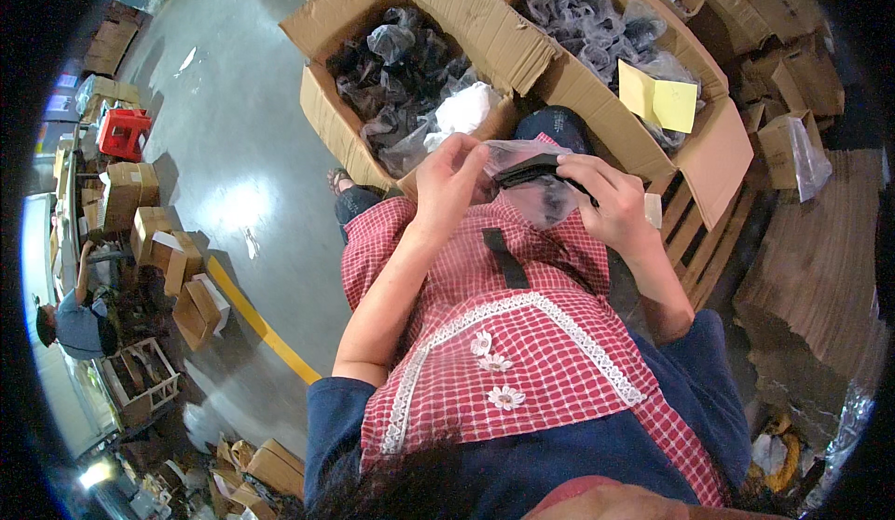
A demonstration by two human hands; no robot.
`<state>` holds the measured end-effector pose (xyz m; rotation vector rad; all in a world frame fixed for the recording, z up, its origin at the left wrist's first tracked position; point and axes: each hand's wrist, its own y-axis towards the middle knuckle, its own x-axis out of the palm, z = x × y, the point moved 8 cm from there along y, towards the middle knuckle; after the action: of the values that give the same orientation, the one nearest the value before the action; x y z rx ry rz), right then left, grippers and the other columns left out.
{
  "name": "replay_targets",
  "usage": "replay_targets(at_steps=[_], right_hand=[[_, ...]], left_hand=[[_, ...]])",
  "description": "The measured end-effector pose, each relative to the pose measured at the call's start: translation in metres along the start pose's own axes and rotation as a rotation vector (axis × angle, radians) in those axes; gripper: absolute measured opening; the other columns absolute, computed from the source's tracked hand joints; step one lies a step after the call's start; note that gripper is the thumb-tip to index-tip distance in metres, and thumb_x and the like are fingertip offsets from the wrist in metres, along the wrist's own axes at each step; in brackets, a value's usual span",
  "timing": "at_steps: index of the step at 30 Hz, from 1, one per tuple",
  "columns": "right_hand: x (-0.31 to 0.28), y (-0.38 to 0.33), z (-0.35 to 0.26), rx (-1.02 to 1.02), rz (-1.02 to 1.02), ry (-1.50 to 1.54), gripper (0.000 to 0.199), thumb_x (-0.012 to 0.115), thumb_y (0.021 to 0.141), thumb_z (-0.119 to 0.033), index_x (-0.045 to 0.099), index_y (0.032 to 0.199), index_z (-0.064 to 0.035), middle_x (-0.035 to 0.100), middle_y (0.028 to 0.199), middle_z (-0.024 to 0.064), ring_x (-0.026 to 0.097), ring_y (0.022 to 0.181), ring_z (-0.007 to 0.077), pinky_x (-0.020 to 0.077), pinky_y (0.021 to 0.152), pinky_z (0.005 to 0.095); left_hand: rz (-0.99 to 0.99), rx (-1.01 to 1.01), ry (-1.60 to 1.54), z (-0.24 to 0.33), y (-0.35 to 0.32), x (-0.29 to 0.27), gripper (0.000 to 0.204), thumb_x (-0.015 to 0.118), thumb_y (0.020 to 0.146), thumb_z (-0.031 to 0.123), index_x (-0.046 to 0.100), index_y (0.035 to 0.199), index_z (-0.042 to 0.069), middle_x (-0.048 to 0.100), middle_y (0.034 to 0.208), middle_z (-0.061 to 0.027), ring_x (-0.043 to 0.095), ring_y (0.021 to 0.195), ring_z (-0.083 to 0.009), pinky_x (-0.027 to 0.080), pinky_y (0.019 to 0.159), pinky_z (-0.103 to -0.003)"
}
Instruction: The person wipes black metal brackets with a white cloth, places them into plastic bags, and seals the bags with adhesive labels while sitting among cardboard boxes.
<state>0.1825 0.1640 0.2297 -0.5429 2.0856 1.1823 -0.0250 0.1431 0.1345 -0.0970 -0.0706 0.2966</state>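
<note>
A smooth grey floor [205, 138] is stretching away on the left, leaving open room there. Beyond the hands, an open brown cardboard box [331, 133] and a longer open brown cardboard box [597, 105] are standing side by side, their raised flaps crowding forward reach. The left hand [449, 173] is pinching a thin, clear plastic bag [545, 205], fingertips nearly meeting; the right hand [608, 203] is curling around one end of a slim black part [528, 169]. The part is overlapping the bag between both hands; whether it is inside, I cannot tell. Keeping the film taut and the part aligned should be preventing snags.
</note>
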Motion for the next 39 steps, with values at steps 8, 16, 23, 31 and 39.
replay_targets(at_steps=[8, 16, 23, 31, 39], right_hand=[[0.009, 0.014, -0.005, -0.114, -0.356, -0.124, 0.030, 0.065, 0.071, 0.002, 0.064, 0.100, -0.0051, 0.070, 0.100, 0.0093, 0.070, 0.086, 0.0289, 0.0558, 0.070, 0.0370], [-0.023, 0.035, 0.022, 0.128, -0.177, -0.060, 0.023, 0.070, 0.075, -0.009, 0.066, 0.098, -0.0086, 0.070, 0.100, 0.0107, 0.069, 0.091, 0.0309, 0.0554, 0.073, 0.0385], [0.000, 0.039, -0.015, -0.073, -0.436, -0.132, 0.025, 0.071, 0.077, -0.020, 0.066, 0.101, -0.0132, 0.069, 0.092, 0.0071, 0.069, 0.083, 0.0299, 0.0543, 0.067, 0.0389], [0.008, 0.041, -0.002, -0.033, -0.568, -0.135, 0.023, 0.064, 0.073, -0.011, 0.066, 0.096, -0.0078, 0.068, 0.090, 0.0138, 0.067, 0.083, 0.0354, 0.0532, 0.069, 0.0449], [-0.003, 0.046, 0.026, 0.257, -0.452, -0.225, 0.028, 0.061, 0.064, -0.012, 0.069, 0.090, -0.0038, 0.065, 0.076, 0.0228, 0.066, 0.079, 0.0410, 0.0524, 0.070, 0.0488]], left_hand=[[-0.019, 0.494, 0.520, 0.028, -0.020, 0.026, 0.010, 0.064, 0.091, 0.013, 0.062, 0.093, 0.004, 0.067, 0.081, -0.0168, 0.066, 0.073, -0.0360, 0.051, 0.063, -0.042], [0.084, 0.562, 0.640, 0.040, -0.029, 0.012, 0.010, 0.065, 0.089, 0.011, 0.061, 0.094, 0.003, 0.066, 0.079, -0.0203, 0.065, 0.073, -0.0404, 0.051, 0.063, -0.046], [-0.002, 0.402, 0.447, 0.038, -0.028, 0.016, 0.014, 0.067, 0.088, 0.008, 0.062, 0.101, 0.003, 0.068, 0.081, -0.0169, 0.069, 0.072, -0.0294, 0.052, 0.064, -0.037], [-0.074, 0.325, 0.481, 0.042, -0.029, 0.024, 0.020, 0.065, 0.085, 0.009, 0.063, 0.104, 0.002, 0.069, 0.082, -0.0141, 0.069, 0.074, -0.0197, 0.053, 0.065, -0.032], [-0.078, 0.361, 0.291, 0.063, -0.062, 0.032, 0.016, 0.060, 0.085, 0.006, 0.058, 0.100, 0.001, 0.065, 0.077, -0.0116, 0.064, 0.064, -0.0122, 0.051, 0.059, -0.029]])
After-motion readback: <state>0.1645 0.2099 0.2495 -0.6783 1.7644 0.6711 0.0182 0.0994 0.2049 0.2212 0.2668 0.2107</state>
